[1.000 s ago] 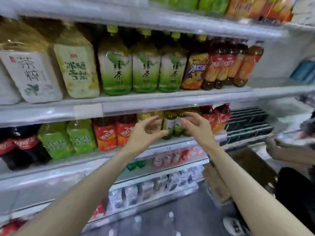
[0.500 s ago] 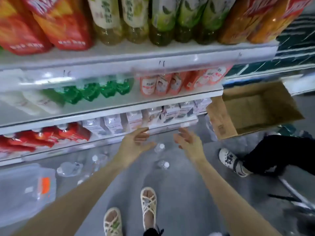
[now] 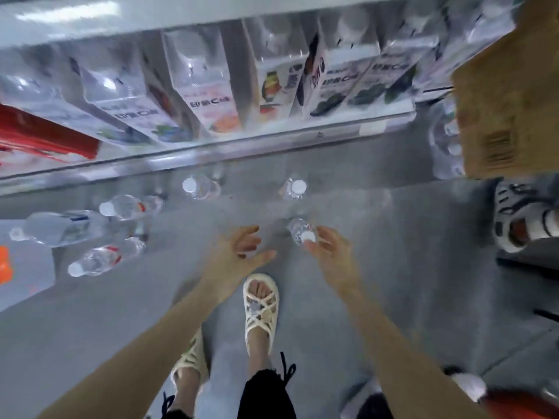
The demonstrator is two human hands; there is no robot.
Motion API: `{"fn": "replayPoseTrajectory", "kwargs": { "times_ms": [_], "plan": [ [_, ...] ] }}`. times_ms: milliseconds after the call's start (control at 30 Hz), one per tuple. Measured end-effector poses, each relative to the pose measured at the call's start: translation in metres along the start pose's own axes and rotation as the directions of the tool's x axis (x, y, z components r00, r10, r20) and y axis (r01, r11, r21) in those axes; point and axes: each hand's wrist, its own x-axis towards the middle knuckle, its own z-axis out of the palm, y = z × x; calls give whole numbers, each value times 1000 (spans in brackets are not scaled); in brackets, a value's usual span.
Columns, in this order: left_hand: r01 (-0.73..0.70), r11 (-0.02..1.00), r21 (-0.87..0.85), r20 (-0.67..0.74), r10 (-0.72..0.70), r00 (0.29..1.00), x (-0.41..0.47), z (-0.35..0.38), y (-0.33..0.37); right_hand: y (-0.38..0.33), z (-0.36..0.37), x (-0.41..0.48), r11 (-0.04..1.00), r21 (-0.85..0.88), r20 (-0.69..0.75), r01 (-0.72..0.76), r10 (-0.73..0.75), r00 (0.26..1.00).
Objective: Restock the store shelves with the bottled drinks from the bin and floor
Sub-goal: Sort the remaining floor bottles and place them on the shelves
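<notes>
A: Fingers point(image 3: 328, 237) of right hand point(image 3: 331, 251) spread at the cap of an upright water bottle point(image 3: 298, 229) on the floor point(image 3: 393, 267); contact unclear. The left hand point(image 3: 239, 252) is open and empty.
B: Likely light, thin-walled, slick. Take the body below the cap. Beyond it, other bottles point(image 3: 199, 186) by the bottom shelf point(image 3: 211, 152).

Bright, motion-blurred (edges warped)
</notes>
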Motion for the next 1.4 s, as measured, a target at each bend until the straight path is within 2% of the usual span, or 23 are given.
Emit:
{"fn": "replayPoseTrajectory", "kwargs": {
  "times_ms": [167,333,533,633,800,1000,1133,1267,1400],
  "plan": [
    [50,998,40,-16,-49,999,32,12,-46,57,24,31,998,-61,-15,-5,4,1000],
    [54,997,53,-8,-54,999,49,17,-63,78,38,51,997,-69,-49,21,-24,999],
    [33,999,36,6,-33,999,40,10,-48,58,31,42,996,-74,-70,42,-47,996],
    [9,1000,16,13,-9,1000,18,1,-22,23,11,23,992,-88,-22,91,-93,995],
    [-74,997,29,31,73,997,-48,-23,57,-76,-33,-34,975,-73,95,208,-201,975],
    [-247,969,-11,8,247,969,-156,-68,182,-248,-92,-135,914,-31,172,404,-393,903],
    [-433,902,-8,-14,433,902,-232,-102,264,-375,-130,-223,790,-40,228,612,-589,775],
    [-619,785,33,-68,619,782,-318,-140,350,-492,-169,-318,622,-53,207,781,-759,618],
    [-740,661,124,-89,750,655,-397,-176,420,-586,-198,-404,465,-79,170,882,-866,471]
  ]
}}
